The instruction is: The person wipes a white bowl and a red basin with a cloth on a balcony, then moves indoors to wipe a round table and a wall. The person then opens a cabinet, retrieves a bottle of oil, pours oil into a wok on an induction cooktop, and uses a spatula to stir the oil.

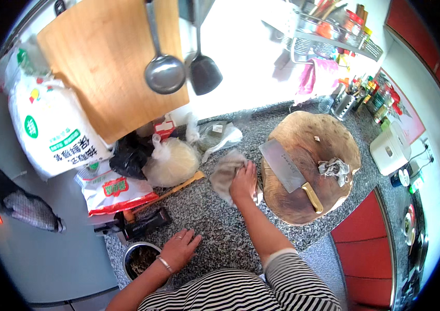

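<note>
My right hand (244,182) presses down on a crumpled grey-brown cloth (224,174) spread on the speckled granite counter (220,229). Just right of it stands a thick round wooden chopping block (301,126). Across that block lies a cleaver (284,165) with a yellow handle, beside a crumpled piece of thin plastic (334,170). Near the counter's front edge my left hand (181,247) rests with its fingers apart, holding nothing. Under that wrist is a metal bowl (129,248) of dark, shredded-looking food, partly hidden by the forearm.
Left on the counter sit a red-and-white food bag (117,190), a tied bag of pale contents (175,161), a black plastic bag (128,153) and a thin wooden stick (181,188). A ladle (164,74) and a spatula (205,74) hang behind. A utensil holder (343,105) and bottles stand at back right.
</note>
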A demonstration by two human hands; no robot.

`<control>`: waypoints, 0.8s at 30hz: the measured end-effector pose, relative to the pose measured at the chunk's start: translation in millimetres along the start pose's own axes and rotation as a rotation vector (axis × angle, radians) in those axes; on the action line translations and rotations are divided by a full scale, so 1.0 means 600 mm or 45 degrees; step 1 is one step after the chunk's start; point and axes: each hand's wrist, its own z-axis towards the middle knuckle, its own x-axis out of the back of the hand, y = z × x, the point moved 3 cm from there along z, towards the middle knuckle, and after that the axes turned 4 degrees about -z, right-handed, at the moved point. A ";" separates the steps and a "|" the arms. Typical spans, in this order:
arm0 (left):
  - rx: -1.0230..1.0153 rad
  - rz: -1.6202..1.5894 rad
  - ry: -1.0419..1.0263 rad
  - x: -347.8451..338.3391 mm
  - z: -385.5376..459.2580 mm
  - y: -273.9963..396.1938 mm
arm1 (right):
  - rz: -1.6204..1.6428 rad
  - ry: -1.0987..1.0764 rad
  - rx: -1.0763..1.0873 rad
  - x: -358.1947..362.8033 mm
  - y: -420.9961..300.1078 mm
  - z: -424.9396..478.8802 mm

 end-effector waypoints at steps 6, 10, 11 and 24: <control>0.203 0.281 -0.597 -0.049 0.059 0.003 | -0.200 0.109 -0.045 -0.076 0.041 0.128; 0.295 0.280 -0.690 -0.048 0.074 0.001 | 0.165 -0.118 0.220 -0.065 0.015 0.078; 0.307 0.295 -0.683 -0.055 0.070 -0.005 | 0.165 -0.125 0.349 -0.055 -0.006 0.026; 0.331 0.356 -0.698 -0.059 0.075 0.002 | 0.547 -0.167 -0.227 0.223 0.311 -0.307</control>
